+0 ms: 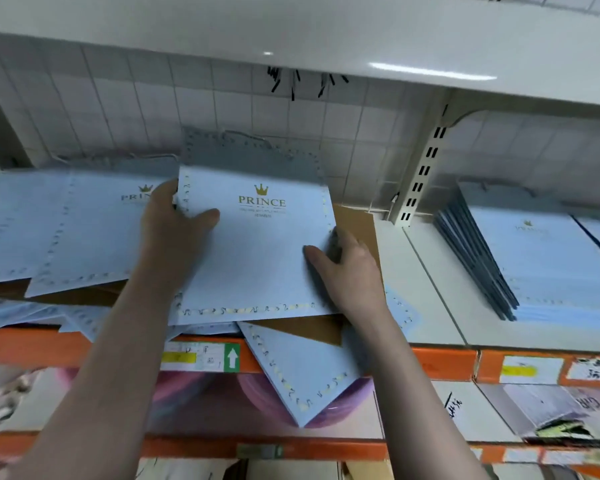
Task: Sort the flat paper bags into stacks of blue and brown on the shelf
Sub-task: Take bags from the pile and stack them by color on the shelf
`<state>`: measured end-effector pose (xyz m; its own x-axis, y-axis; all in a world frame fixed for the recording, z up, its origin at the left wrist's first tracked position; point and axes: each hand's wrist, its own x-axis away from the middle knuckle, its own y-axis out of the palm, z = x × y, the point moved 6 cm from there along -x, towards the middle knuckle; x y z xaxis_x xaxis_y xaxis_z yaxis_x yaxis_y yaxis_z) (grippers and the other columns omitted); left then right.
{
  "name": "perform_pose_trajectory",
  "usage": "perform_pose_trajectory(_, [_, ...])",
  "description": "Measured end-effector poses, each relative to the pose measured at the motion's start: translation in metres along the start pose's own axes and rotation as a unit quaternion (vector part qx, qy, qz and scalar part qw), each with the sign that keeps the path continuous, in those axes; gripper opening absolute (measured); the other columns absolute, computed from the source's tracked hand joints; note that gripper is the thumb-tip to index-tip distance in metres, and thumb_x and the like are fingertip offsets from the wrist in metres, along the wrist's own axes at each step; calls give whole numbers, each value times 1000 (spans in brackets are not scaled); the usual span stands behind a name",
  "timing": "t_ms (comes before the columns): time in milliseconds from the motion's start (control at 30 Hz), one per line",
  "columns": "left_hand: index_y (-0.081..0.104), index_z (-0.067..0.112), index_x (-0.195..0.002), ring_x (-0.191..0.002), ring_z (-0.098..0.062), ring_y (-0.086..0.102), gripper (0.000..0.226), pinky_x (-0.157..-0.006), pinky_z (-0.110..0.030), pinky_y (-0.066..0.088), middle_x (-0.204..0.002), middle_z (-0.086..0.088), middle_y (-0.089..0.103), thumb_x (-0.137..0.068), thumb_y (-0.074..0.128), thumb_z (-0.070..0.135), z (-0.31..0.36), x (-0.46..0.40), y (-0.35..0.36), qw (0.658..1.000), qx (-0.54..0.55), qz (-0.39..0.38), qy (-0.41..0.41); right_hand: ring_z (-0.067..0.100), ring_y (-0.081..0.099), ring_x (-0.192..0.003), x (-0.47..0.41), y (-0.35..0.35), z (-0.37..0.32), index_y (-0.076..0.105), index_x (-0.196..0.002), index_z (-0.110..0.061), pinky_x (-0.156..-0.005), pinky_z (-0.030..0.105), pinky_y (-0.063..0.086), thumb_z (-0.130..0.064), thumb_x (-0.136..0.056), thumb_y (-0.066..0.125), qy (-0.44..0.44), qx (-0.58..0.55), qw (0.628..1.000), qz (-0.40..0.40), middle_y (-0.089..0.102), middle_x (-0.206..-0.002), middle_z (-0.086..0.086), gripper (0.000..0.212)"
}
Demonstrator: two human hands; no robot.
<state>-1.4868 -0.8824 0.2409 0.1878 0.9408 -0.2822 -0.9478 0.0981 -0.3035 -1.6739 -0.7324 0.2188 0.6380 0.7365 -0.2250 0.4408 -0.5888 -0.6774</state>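
Both hands, left hand [174, 220] and right hand [347, 268], pinched one blue bag [257, 251], logo upright, lying above one brown bag [355, 220] on the shelf [426, 306].

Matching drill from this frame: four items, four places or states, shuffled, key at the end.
Items
1. held blue bag
2. brown bag
3. hanging blue bag
4. neat blue stack

Places or states
A. lies on the shelf right of the upright post
B. gripped at its side edges by the left hand and the right hand
C. slants over the orange shelf edge, corner pointing down
D. shows from under the held bag at its right side

Pairs: 1-B, 2-D, 3-C, 4-A
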Motion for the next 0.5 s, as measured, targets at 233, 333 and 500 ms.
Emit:
perform_pose_trajectory(233, [51,2,-100,-72,-23,44,31,-61,-30,32,-91,-12,49,-83,64,25,52,59,41,980,-195,30,21,29,50,-101,22,-65,30,52,-112,-10,-79,32,36,-38,-89,56,-4,39,998,50,51,-100,7,37])
perform_pose_trajectory(333, [50,-1,-104,-78,-27,43,39,-68,-32,33,-95,-17,50,-83,65,28,79,89,79,979,-199,21,44,32,50,-99,36,-111,59,52,-104,-7,-79,35,37,-37,-89,55,-2,73,994,84,52,-101,11,34])
perform_pose_trajectory(500, [50,-5,-104,-99,-40,49,45,-75,-37,35,-103,-25,52,-81,67,29,120,150,166,975,-208,-7,73,28,47,-98,62,-192,128,50,-102,-7,-79,34,35,-37,-92,51,9,124,985,117,52,-102,10,32])
